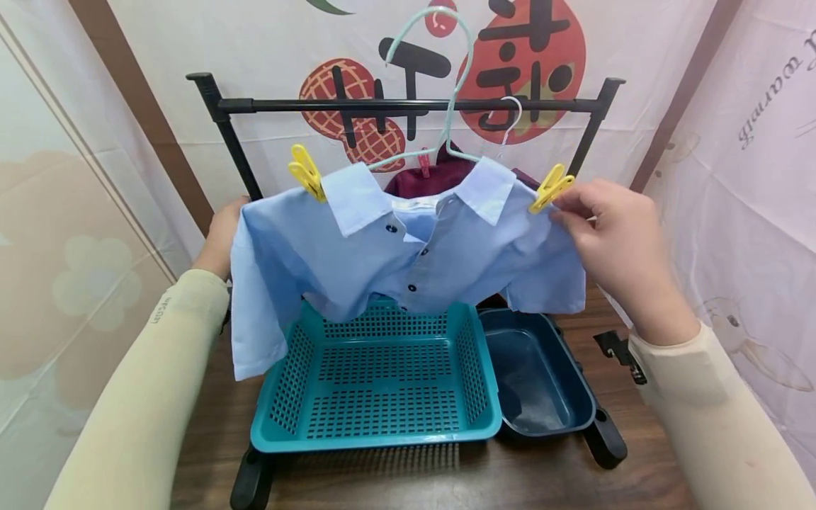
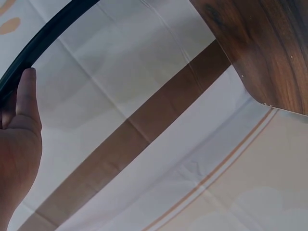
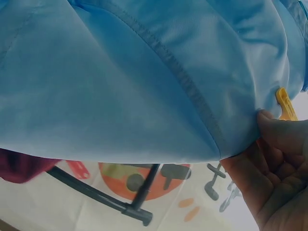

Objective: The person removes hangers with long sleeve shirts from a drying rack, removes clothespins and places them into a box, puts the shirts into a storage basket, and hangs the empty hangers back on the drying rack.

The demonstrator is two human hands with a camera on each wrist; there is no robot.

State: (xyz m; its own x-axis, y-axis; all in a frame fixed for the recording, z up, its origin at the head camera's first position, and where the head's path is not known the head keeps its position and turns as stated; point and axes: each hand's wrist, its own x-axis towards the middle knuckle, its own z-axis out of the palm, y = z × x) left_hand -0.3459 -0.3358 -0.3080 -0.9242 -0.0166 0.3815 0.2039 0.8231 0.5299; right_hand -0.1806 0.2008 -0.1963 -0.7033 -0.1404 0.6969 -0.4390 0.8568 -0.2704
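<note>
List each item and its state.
Black rack: standing.
Mint hanger: hook upward.
Blue shirt: spread on mint hanger.
Yellow clips: closed on shirt shoulders.
White hanger: hooked on rack.
Maroon garment: hanging.
Red clip: upright.
Teal basket: upright, partly hidden.
Navy basin: upright, partly hidden.
Left hand: touching rack.
Right hand: pinching shirt.

Light-blue collared shirt point(image 1: 472, 248): one. Maroon garment point(image 1: 414, 185): one. Yellow clothespins point(image 1: 306, 172) point(image 1: 551, 188): two. Red clothespin point(image 1: 423, 163), head view: one. Mint-green hanger point(image 1: 471, 46): one. White hanger point(image 1: 519, 113): one. Black garment rack point(image 1: 331, 105): one. Perforated teal basket point(image 1: 382, 444): one. Dark-blue basin point(image 1: 542, 368): one. Hands point(image 1: 223, 230) point(image 1: 615, 234): two.
</note>
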